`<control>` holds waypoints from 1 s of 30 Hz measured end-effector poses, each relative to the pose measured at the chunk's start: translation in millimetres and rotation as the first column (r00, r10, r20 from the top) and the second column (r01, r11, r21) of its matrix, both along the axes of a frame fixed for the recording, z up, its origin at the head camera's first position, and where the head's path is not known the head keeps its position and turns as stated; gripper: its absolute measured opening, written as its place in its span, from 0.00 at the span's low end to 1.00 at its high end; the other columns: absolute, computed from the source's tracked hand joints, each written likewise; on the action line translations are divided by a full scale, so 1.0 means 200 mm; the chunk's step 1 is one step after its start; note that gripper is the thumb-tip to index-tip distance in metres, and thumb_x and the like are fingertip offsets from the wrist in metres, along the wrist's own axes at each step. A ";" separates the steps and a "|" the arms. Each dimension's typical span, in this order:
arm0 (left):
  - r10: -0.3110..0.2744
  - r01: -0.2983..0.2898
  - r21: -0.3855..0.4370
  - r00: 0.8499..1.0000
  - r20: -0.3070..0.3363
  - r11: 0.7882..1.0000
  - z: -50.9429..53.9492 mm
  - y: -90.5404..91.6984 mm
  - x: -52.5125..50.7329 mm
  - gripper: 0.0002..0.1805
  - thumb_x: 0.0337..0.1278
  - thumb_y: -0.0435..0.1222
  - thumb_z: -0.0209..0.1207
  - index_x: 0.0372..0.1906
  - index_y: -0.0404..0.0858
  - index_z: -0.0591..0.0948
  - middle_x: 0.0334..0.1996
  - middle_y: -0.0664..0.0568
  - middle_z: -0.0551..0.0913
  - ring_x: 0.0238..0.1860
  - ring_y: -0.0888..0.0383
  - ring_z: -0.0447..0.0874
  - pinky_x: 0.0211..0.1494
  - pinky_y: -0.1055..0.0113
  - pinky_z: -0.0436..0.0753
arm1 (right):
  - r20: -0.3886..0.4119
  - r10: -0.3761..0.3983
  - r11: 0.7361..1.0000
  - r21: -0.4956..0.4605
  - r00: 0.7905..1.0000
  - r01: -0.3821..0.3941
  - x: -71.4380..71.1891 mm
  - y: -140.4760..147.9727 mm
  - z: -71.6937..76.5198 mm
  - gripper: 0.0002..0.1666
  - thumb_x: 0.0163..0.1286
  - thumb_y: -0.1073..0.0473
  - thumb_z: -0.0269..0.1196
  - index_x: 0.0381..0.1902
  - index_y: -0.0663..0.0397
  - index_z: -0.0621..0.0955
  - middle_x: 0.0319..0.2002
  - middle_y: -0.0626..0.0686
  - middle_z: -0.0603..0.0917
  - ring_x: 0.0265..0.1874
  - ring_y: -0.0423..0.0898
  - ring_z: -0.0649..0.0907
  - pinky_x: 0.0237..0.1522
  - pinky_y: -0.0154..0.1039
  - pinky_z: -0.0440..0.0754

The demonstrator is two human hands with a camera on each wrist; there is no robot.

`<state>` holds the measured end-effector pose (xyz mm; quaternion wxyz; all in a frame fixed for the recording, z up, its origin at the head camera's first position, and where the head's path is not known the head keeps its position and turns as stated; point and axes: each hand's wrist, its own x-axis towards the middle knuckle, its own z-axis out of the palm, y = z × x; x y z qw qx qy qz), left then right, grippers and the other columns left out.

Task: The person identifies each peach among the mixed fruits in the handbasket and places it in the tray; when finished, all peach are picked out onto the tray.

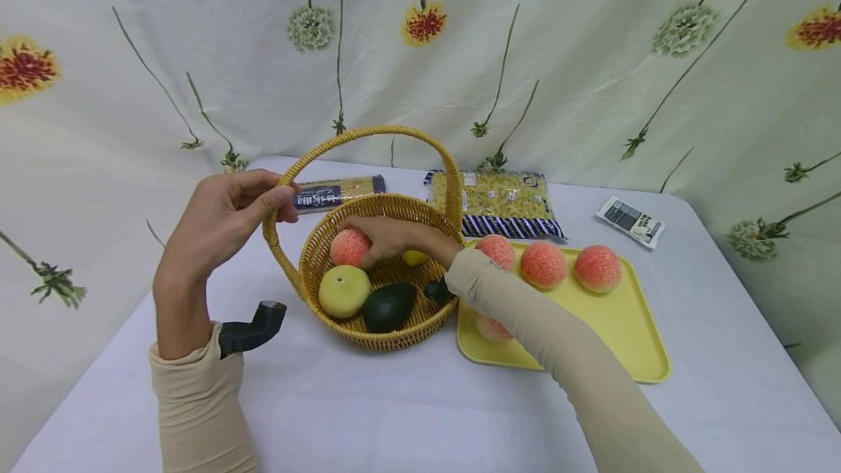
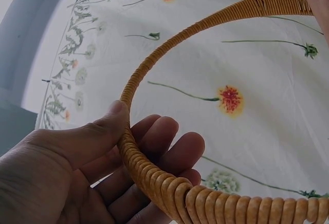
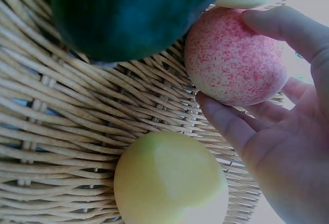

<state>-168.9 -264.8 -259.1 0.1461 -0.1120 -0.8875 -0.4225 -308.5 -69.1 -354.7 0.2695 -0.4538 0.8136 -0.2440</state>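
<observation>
A wicker basket (image 1: 309, 268) with a tall looped handle (image 1: 388, 130) stands on the table. My left hand (image 1: 226, 217) pinches the left side of that handle between thumb and fingers. Inside the basket, my right hand (image 1: 384, 239) grips a pink speckled peach (image 1: 350, 247), thumb and fingers around it in the right wrist view (image 3: 236, 57). Next to the peach lies a pale yellow-green round fruit (image 1: 344, 290). A dark green avocado (image 1: 389, 307) sits at the basket's front. A yellow fruit (image 3: 169, 180) is partly hidden by my right hand in the head view.
Right of the basket, a yellow tray (image 1: 604, 327) holds several peaches (image 1: 598, 268), one partly behind my right sleeve. Behind are a pasta bag (image 1: 506, 199) and a dark-labelled packet (image 1: 338, 192). A small white packet (image 1: 631, 222) lies at the back right. A dark green object (image 1: 436, 290) is half hidden in the basket.
</observation>
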 end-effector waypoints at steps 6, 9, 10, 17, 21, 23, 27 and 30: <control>-0.004 0.004 0.005 1.000 -0.002 1.000 0.00 0.00 0.00 0.12 0.64 0.41 0.59 0.42 0.36 0.83 0.25 0.56 0.84 0.32 0.63 0.83 0.38 0.74 0.75 | 0.004 -0.002 1.000 -0.007 1.000 0.002 0.00 0.00 0.00 0.42 0.60 0.62 0.66 0.69 0.53 0.60 0.59 0.57 0.72 0.53 0.46 0.77 0.52 0.34 0.76; -0.004 0.004 0.007 1.000 0.000 1.000 0.00 0.00 0.00 0.12 0.64 0.41 0.59 0.43 0.36 0.83 0.25 0.56 0.84 0.31 0.63 0.83 0.38 0.74 0.75 | 0.005 -0.004 1.000 -0.008 1.000 0.004 0.00 0.00 -0.01 0.42 0.60 0.62 0.66 0.69 0.53 0.60 0.59 0.56 0.73 0.53 0.45 0.77 0.52 0.33 0.76; -0.004 0.004 0.008 1.000 0.002 1.000 0.00 0.00 0.00 0.12 0.64 0.41 0.59 0.43 0.36 0.82 0.25 0.56 0.84 0.32 0.63 0.83 0.38 0.74 0.75 | 0.006 -0.005 1.000 -0.008 1.000 0.005 0.00 0.00 -0.01 0.42 0.60 0.61 0.66 0.69 0.53 0.60 0.59 0.56 0.73 0.53 0.45 0.77 0.51 0.33 0.76; -0.007 0.007 0.009 1.000 -0.004 1.000 0.00 0.00 0.00 0.12 0.64 0.41 0.59 0.42 0.36 0.83 0.25 0.56 0.84 0.30 0.62 0.82 0.37 0.74 0.75 | 0.010 -0.010 1.000 -0.002 1.000 0.010 0.00 0.01 0.00 0.42 0.60 0.61 0.66 0.69 0.52 0.60 0.60 0.56 0.72 0.53 0.45 0.77 0.52 0.34 0.76; -0.006 0.006 0.012 1.000 -0.001 1.000 0.00 0.00 0.00 0.12 0.64 0.41 0.59 0.42 0.36 0.83 0.25 0.54 0.84 0.31 0.62 0.83 0.38 0.74 0.75 | 0.016 -0.016 1.000 0.000 1.000 0.016 0.00 0.01 -0.01 0.42 0.61 0.61 0.65 0.69 0.52 0.60 0.59 0.56 0.72 0.53 0.45 0.77 0.52 0.33 0.76; -0.004 0.004 0.013 1.000 0.001 1.000 0.00 0.00 0.00 0.12 0.64 0.41 0.59 0.42 0.36 0.83 0.25 0.53 0.85 0.31 0.62 0.83 0.38 0.74 0.75 | 0.024 -0.016 1.000 -0.003 1.000 0.016 0.00 0.01 -0.01 0.42 0.61 0.61 0.65 0.69 0.52 0.60 0.59 0.56 0.72 0.53 0.45 0.77 0.51 0.33 0.76; -0.003 0.003 0.011 1.000 0.002 1.000 0.00 0.00 0.00 0.12 0.64 0.41 0.59 0.43 0.36 0.83 0.25 0.53 0.84 0.31 0.62 0.83 0.37 0.74 0.75 | 0.038 -0.017 1.000 -0.012 0.999 0.018 0.00 0.01 -0.01 0.41 0.61 0.61 0.64 0.69 0.53 0.59 0.59 0.56 0.72 0.52 0.45 0.77 0.50 0.33 0.76; -0.004 0.004 0.011 1.000 0.002 1.000 0.00 0.00 0.00 0.12 0.64 0.41 0.59 0.43 0.36 0.82 0.25 0.55 0.84 0.31 0.61 0.82 0.37 0.74 0.75 | 0.048 -0.025 1.000 -0.018 0.999 0.025 0.01 0.01 -0.02 0.41 0.61 0.60 0.64 0.69 0.53 0.58 0.58 0.56 0.73 0.51 0.45 0.78 0.49 0.33 0.77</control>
